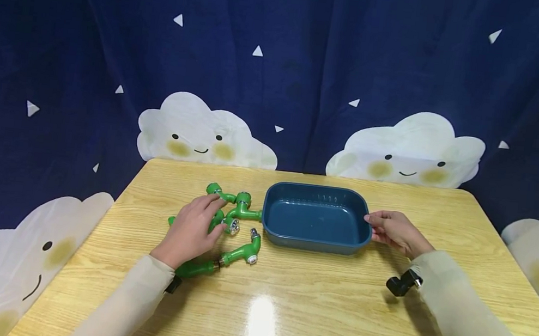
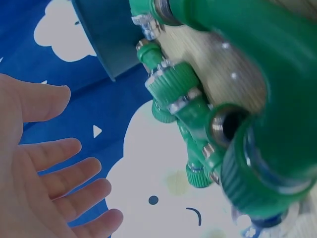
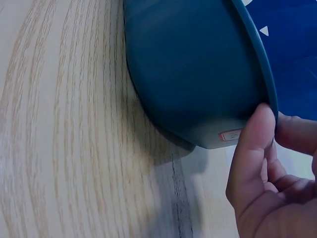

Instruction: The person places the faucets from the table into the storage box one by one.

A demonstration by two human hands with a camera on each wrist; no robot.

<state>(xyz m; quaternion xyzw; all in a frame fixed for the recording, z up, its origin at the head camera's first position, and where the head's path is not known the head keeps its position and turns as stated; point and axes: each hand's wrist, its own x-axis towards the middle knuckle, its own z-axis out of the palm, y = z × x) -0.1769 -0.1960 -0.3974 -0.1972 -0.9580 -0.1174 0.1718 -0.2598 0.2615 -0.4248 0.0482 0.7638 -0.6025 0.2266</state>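
Note:
A dark blue rectangular plastic basin (image 1: 313,245) stands on the table. My right hand (image 1: 398,233) pinches its right rim; in the right wrist view the thumb (image 3: 257,134) lies against the outer wall and the other fingers go over the rim. To the left of the basin lie several green plastic taps (image 1: 243,201) with silvery fittings. My left hand (image 1: 191,231) is over them with fingers spread, hiding some of them in the head view. From the left wrist, the hand (image 2: 54,173) shows straight, loose fingers holding nothing, with green taps (image 2: 173,82) beside it.
One green tap (image 1: 242,253) lies nearer the front, below the basin's left corner, with another green piece (image 1: 197,269) close to it, partly behind the left wrist. The light wooden table (image 1: 323,316) ends at a dark blue curtain (image 1: 299,72) with white clouds.

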